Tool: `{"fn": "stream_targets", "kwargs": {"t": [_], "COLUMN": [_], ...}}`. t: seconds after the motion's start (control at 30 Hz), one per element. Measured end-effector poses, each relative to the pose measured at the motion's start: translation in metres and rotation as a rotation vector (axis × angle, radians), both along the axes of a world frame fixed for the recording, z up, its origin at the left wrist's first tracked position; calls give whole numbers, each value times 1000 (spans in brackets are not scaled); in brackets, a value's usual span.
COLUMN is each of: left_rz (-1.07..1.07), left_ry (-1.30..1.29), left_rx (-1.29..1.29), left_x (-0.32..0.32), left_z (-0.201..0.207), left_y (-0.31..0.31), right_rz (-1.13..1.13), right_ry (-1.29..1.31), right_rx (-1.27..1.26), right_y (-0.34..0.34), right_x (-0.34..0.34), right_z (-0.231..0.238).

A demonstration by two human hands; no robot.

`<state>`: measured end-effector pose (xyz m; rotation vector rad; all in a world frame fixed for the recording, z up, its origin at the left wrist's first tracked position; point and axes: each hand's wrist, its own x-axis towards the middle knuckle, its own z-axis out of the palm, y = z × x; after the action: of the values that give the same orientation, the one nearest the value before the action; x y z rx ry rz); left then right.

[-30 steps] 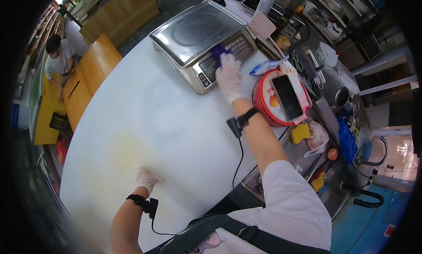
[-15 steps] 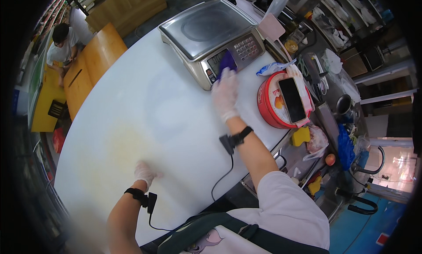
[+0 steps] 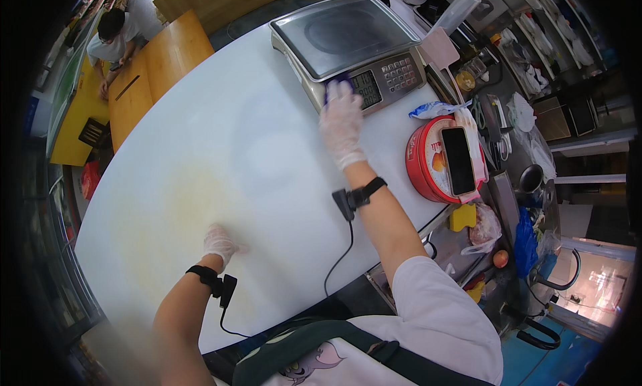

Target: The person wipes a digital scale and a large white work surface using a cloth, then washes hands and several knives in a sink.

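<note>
White worktop (image 3: 160, 185), one, spreads beneath two hands, which I watch from afar, each in a clear glove. Its right hand (image 3: 342, 122) I count on one purple cloth (image 3: 338, 79), fingers bunched narrowly over it at the left end of the display panel on one scale (image 3: 348, 35); one steel pan tops that scale. One left hand (image 3: 221, 242) rests low on the worktop, thumb out to the right; how far its fingers spread, I cannot tell. Two black wrist straps I count, one per forearm. Right of the scale I see one round red tin (image 3: 421, 162) with one dark-screened phone (image 3: 459, 160) lying on it, and one yellow sponge (image 3: 462, 218) just beside. One seated co-worker (image 3: 115, 48) is at upper left, well apart.
</note>
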<state>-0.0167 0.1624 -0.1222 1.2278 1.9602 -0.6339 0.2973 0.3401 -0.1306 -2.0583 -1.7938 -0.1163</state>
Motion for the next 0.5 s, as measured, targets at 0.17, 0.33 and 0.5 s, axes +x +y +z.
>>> {"fn": "stream_targets", "kwargs": {"t": [0.17, 0.33, 0.5], "left_rz": [75, -69, -114], "left_ry": [82, -19, 15], "left_rx": [96, 115, 59], "left_x": [1, -5, 2], "left_z": [-11, -10, -5], "left_y": [-5, -10, -1], "right_rz": [400, 415, 422], "right_ry": [-109, 31, -108], "right_rx": [165, 13, 148], "right_y": [-42, -49, -8], "right_x": [9, 16, -3], "right_z": [-29, -13, 13]}}
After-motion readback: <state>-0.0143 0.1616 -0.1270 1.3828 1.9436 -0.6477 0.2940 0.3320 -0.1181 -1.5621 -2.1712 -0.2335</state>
